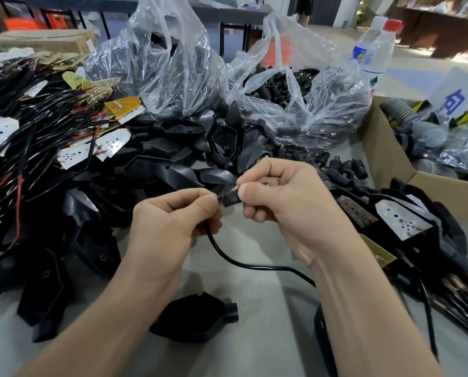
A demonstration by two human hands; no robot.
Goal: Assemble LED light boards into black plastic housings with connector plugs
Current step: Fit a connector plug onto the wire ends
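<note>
Just beyond the lone black housing (pixel 200 319), your left hand (pixel 170 227) pinches the black cable (pixel 265 266) with curled fingers, and your right hand (pixel 284 202) grips the connector plug (pixel 231 198) at the cable's end between thumb and forefinger.

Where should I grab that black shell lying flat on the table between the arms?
Take the black shell by its wide body, fingers on the two long edges, coming straight down from above. It lies flat on the table with nothing on top. The neck at its right end looks too stubby for a firm hold.
</note>
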